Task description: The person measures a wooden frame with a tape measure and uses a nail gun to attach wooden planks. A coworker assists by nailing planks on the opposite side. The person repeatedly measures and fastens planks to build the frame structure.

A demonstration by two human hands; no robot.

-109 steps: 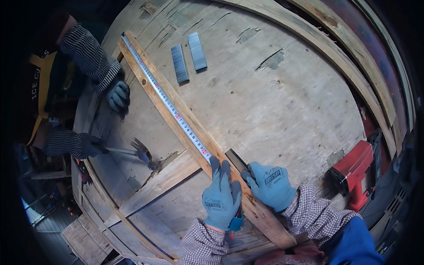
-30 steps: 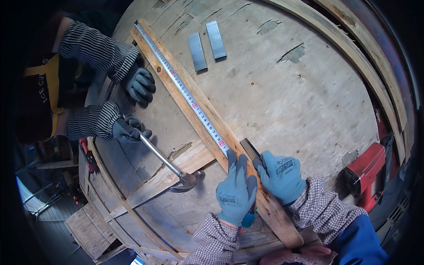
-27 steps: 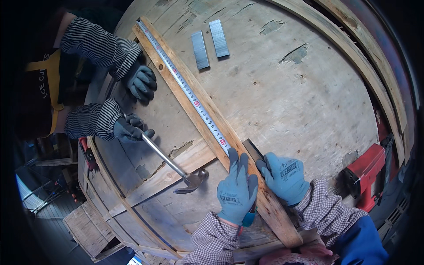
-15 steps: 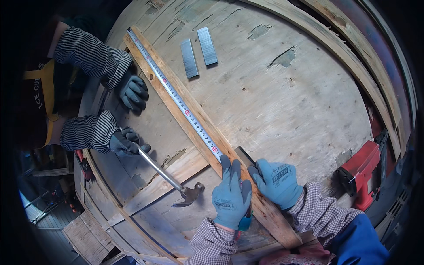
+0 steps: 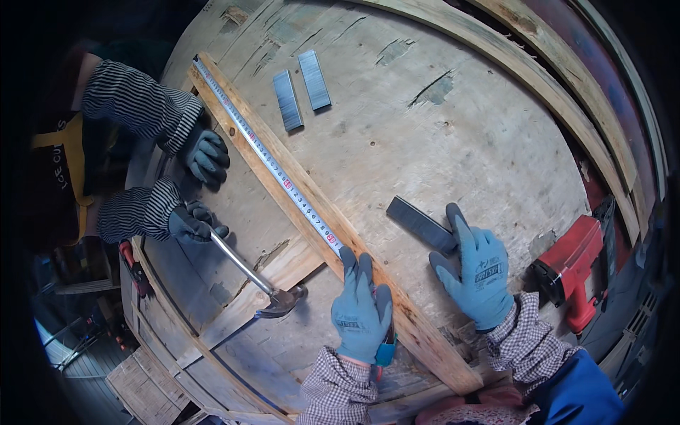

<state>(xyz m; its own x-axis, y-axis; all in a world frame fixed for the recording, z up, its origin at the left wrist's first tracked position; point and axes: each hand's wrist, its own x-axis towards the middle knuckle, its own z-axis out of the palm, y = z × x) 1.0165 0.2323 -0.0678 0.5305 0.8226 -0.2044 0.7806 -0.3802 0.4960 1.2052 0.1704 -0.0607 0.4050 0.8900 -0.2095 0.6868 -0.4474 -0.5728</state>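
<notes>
A wooden plank (image 5: 425,333) lies slantwise on the plywood panel (image 5: 467,163). Along it runs the extended blade of a tape measure (image 5: 271,161), reaching the plank's far end. My left hand (image 5: 363,312), in a blue glove, is closed round the tape measure; part of its teal and red case shows below the palm, and the fingers press on the blade. My right hand (image 5: 478,276), gloved alike, has thumb and forefinger spread and holds nothing. Between them is the near end of a dark strip of staples (image 5: 423,224); whether they touch it I cannot tell.
Two more staple strips (image 5: 288,100) lie beyond the plank. A red nail gun or stapler (image 5: 572,265) stands at the right. At the left, a co-worker's gloved hand (image 5: 195,222) holds a hammer (image 5: 283,301); the other glove (image 5: 207,157) rests near the plank.
My right hand has left the plank's edge and moved right, its thumb and forefinger opening; more of the near staple strip shows. My left hand stays on the tape measure. The view has shifted slightly.
</notes>
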